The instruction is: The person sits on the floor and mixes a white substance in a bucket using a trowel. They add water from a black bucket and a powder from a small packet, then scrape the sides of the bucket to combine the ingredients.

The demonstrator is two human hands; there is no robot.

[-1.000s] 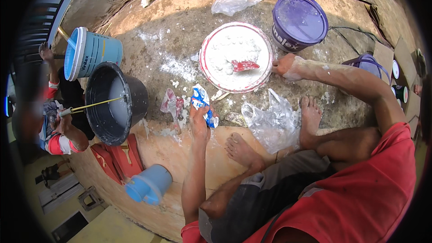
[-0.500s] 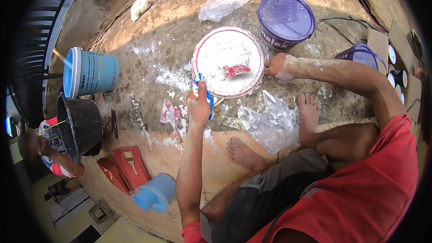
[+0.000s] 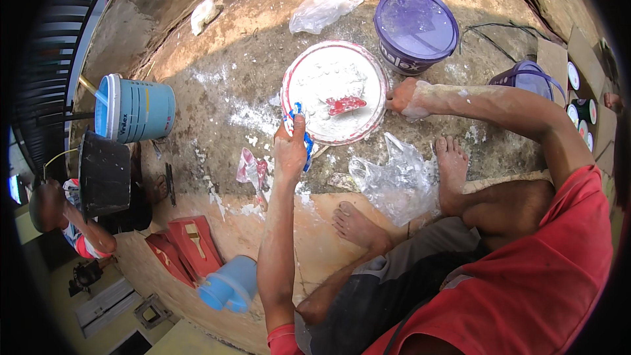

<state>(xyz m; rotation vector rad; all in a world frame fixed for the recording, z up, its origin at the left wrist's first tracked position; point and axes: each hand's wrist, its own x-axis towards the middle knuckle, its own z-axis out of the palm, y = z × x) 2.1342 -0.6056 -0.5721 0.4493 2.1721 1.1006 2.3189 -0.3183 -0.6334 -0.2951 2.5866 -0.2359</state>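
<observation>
A round tub (image 3: 286, 90) with a red-streaked white rim stands on the ground before me, full of lumpy white powder (image 3: 328, 79). A flat red piece (image 3: 346, 105), smeared with white, lies on the powder; its exact kind is unclear. At the tub's near left edge, my left hand (image 3: 290, 148) is closed on a crumpled blue-and-white plastic packet (image 3: 307, 148), thumb pointing away from me. My right hand (image 3: 405, 97), dusted white to the forearm, grips the tub's right rim. Its fingertips are partly hidden there.
Clear plastic bags (image 3: 394, 181) lie near my feet, with a pink-white wrapper (image 3: 251, 169) to the left. Purple lidded pails (image 3: 417, 26) stand at right. Leftward are a blue pail (image 3: 146, 110), red trays (image 3: 195, 243), a light-blue container (image 3: 233, 283) and a person with a black bucket (image 3: 105, 174).
The person at the left has shifted, and the black bucket has tilted and moved slightly down and left. My hands stay nearly where they were, with the packet still in the left.
</observation>
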